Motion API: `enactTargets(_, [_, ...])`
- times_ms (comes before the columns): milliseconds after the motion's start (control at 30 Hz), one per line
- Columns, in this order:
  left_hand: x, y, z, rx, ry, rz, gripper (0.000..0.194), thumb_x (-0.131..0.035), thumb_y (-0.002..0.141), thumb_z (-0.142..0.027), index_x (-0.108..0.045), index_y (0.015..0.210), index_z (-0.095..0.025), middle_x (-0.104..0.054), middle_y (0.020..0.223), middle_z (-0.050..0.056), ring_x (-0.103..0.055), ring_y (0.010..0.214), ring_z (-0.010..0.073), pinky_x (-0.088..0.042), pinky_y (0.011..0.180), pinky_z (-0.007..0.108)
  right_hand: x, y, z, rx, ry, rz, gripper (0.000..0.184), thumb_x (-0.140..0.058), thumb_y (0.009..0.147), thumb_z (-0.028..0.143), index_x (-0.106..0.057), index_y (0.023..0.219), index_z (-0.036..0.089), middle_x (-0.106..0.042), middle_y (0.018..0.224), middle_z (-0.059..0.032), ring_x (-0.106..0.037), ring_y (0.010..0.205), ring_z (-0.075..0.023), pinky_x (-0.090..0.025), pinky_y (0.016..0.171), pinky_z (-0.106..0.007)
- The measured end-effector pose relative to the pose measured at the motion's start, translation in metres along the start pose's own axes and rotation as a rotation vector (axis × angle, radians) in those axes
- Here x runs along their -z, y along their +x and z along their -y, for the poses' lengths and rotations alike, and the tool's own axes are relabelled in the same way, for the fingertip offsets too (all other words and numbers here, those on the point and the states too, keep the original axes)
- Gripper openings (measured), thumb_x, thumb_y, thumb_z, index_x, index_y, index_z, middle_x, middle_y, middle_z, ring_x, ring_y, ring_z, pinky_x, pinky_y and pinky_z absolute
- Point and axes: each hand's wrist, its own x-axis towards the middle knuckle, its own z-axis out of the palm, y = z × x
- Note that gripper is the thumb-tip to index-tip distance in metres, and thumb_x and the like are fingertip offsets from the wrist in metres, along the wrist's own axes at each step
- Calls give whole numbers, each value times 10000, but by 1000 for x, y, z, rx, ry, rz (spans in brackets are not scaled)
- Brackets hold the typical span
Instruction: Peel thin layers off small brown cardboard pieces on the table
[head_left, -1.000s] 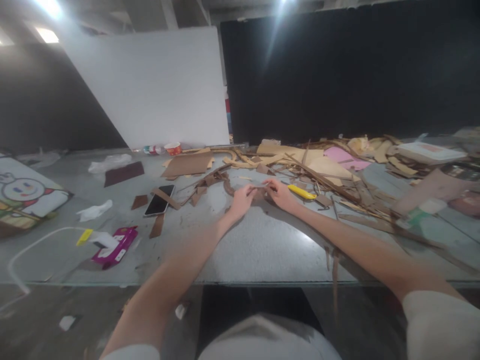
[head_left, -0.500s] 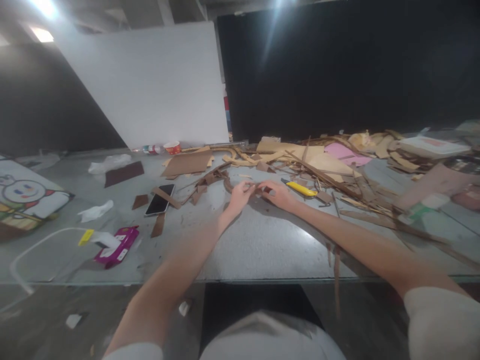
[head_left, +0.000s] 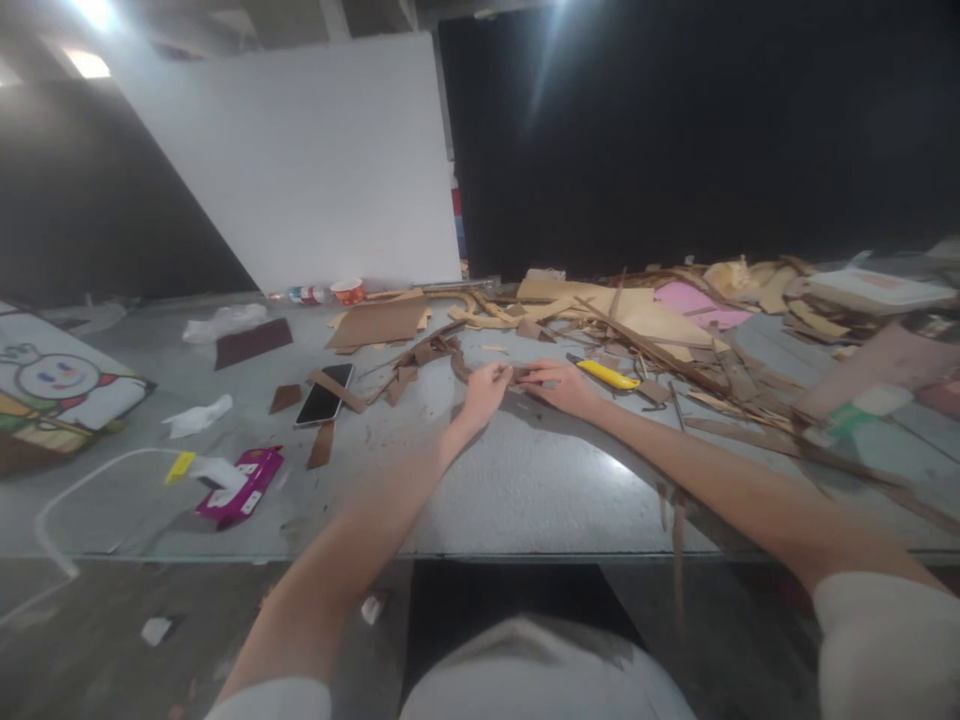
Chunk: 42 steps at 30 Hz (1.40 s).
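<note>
A narrow brown strip (head_left: pixel 459 364) curves up behind my left hand (head_left: pixel 484 392) and runs across between my two hands, low over the table. The fingers of my left hand are pinched closed on it. My right hand (head_left: pixel 561 388) grips the same strip just to the right, thumb and fingers closed around it. What lies under the fingertips is hidden. A yellow utility knife (head_left: pixel 609 375) rests on the table, right beside my right hand. Behind the strip, more brown scraps (head_left: pixel 429 348) lie in a loose heap.
A phone (head_left: pixel 324 394) with a brown strip across it and a purple wipes packet (head_left: pixel 241 488) lie on the left. Tan sheets (head_left: pixel 630 318) and many offcuts cover the back and right. A white foam box (head_left: pixel 877 290) stands far right. The table's edge (head_left: pixel 525 556) is near me.
The fingers of my right hand have straightened a little and lie flatter along the strip. My left hand keeps its pinch. The whole view has shifted slightly.
</note>
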Motion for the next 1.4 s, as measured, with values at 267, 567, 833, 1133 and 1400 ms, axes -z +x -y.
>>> enactTargets(267, [0,-3,-6,-60,50,37,349,-635,1035,-455,-834,980,-173,-844,961,96,-778,927,261,-560,832,323,6,4,-1,-303,222,-32,308,-774,935,499,-803,981,196,-837,884,-79,-785,801,-244,-623,772,-360])
enactTargets(567, [-1,-6,-12,-50,91,72,358,-576,1066,-418,-814,940,-182,-834,963,87,-768,955,261,-553,862,325,1,6,-16,-368,426,-61,416,-866,821,552,-680,996,224,-813,857,-56,-783,737,-226,-629,746,-359])
enactTargets(833, [-2,-11,-15,-127,71,81,261,-839,907,-312,-800,1138,-196,-833,1036,89,-775,930,235,-573,841,322,5,7,-6,-355,358,-41,425,-846,847,590,-710,1006,221,-813,816,-53,-779,741,-235,-623,733,-357])
enactTargets(1133, [0,-10,-13,-110,82,41,151,-790,954,-257,-828,1088,-199,-844,988,82,-791,911,235,-580,853,327,5,7,3,-368,296,39,394,-742,936,568,-752,1088,204,-812,846,-52,-742,718,-202,-576,677,-315])
enactTargets(1400, [0,-10,-16,-70,85,52,160,-807,946,-296,-828,1062,-188,-844,1015,105,-793,960,251,-594,877,348,8,6,5,-375,242,50,423,-726,932,598,-803,959,182,-771,740,-40,-614,586,-155,-471,570,-277])
